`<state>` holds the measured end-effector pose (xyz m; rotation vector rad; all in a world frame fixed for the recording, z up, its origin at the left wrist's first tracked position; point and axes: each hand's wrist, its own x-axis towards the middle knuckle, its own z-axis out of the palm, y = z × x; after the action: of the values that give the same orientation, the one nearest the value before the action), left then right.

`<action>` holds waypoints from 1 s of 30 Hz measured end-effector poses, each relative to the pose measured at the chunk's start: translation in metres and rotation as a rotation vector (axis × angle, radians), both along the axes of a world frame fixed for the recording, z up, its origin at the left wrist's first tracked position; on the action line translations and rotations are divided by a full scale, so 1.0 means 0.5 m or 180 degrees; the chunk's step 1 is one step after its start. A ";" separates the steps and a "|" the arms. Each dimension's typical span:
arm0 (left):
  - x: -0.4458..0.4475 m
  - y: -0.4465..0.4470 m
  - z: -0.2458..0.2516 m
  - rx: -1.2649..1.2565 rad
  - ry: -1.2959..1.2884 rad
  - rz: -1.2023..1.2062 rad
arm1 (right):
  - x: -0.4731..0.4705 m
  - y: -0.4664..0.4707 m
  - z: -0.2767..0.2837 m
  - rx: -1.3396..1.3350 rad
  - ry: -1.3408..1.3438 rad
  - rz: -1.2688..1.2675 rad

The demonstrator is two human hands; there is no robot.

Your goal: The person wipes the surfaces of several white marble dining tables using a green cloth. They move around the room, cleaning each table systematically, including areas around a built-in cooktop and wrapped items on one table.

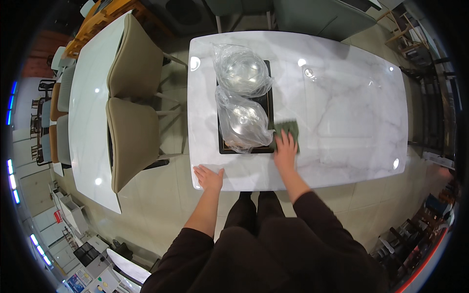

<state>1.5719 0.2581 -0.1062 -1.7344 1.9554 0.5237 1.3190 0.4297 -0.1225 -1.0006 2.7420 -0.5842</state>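
A green cloth lies on the white marble-patterned table, and my right hand presses down on it with the fingers spread. Just left of the cloth is a black tray with a thin gold line. Two round, shiny items wrapped in clear plastic, one farther away and one nearer, stand on the tray. My left hand rests flat on the table's near left corner, fingers apart, holding nothing. A small round sticker or disc is on the tabletop, right of the farther wrapped item.
Two beige upholstered chairs stand left of the table, beside another white table. Grey-green chairs are at the far edge. Tiled floor shows around the table, and more furniture lines both sides.
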 end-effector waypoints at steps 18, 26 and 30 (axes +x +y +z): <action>-0.034 -0.032 0.004 0.0521 -0.0679 -0.0103 | -0.130 0.017 -0.015 0.0066 0.0163 -0.0430; -0.024 -0.033 0.009 0.0252 -0.0112 0.0181 | 0.329 0.022 0.020 0.0767 -0.0802 0.0686; 0.034 -0.035 -0.005 -0.0238 0.0749 0.0500 | 0.302 -0.120 0.012 -0.0448 -0.0574 0.2091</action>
<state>1.5888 0.2407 -0.1088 -1.9611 2.0281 0.7488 1.4699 0.3700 -0.1163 -1.6752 2.0550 -0.7005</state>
